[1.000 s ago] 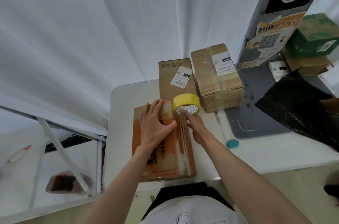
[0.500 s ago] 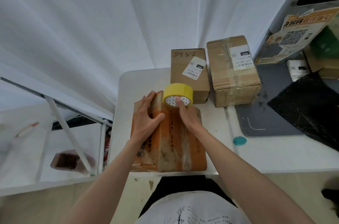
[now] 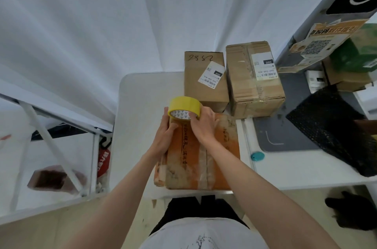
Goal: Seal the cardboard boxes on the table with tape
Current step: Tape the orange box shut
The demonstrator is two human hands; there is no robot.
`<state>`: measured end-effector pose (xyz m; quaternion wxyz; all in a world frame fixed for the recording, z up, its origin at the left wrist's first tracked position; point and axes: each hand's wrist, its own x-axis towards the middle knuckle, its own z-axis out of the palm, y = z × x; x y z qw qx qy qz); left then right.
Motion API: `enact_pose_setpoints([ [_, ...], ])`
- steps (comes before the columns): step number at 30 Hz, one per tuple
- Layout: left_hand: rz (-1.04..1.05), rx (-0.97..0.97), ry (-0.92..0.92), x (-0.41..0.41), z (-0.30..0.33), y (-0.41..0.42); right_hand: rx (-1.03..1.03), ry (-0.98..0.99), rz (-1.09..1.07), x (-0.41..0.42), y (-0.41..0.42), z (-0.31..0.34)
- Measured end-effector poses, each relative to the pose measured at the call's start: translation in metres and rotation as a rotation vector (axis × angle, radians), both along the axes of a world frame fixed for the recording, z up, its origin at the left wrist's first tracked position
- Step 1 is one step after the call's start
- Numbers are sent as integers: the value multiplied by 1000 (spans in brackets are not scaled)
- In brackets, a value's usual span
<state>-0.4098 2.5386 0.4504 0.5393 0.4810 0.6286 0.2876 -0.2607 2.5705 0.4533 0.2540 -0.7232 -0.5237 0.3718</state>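
An orange and brown cardboard box (image 3: 195, 157) lies on the white table (image 3: 140, 118) right in front of me. My right hand (image 3: 203, 126) grips a yellow tape roll (image 3: 184, 107) at the box's far left corner, fingers through its core. My left hand (image 3: 166, 134) lies flat with straight fingers on the box's left edge, the thumb beside the roll. Two plain brown boxes with white labels stand behind: a smaller one (image 3: 205, 79) and a larger one (image 3: 255, 79).
A grey mat (image 3: 285, 136) and a black bubble-wrap bag (image 3: 334, 126) lie on the right. A small teal object (image 3: 257, 156) sits near the table seam. More boxes and a QR-code sign (image 3: 320, 42) stand at the far right. White metal framing is on the left.
My right hand has carried the tape roll leftward across the box's far end to its left corner. My left hand slid to the box's left edge. The camera view shifted too.
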Motion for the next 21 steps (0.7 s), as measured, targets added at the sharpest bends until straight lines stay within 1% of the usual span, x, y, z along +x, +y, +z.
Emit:
enact_pose_setpoints([
  [3,33,-57,-76,-11,-11,3,-30,-74,7,-19,3,-4],
  [6,96,-102,-111,-17,-18,2,-47,-153,54,-35,4,-7],
  [13,143,-115,-81,-30,-42,7,-106,-312,104,-62,5,-21],
  [18,212,-49,-71,-25,-56,5,-126,-324,118,-62,7,-22],
  [21,199,-22,-64,-25,-58,4,-102,-289,106,-57,5,-17],
])
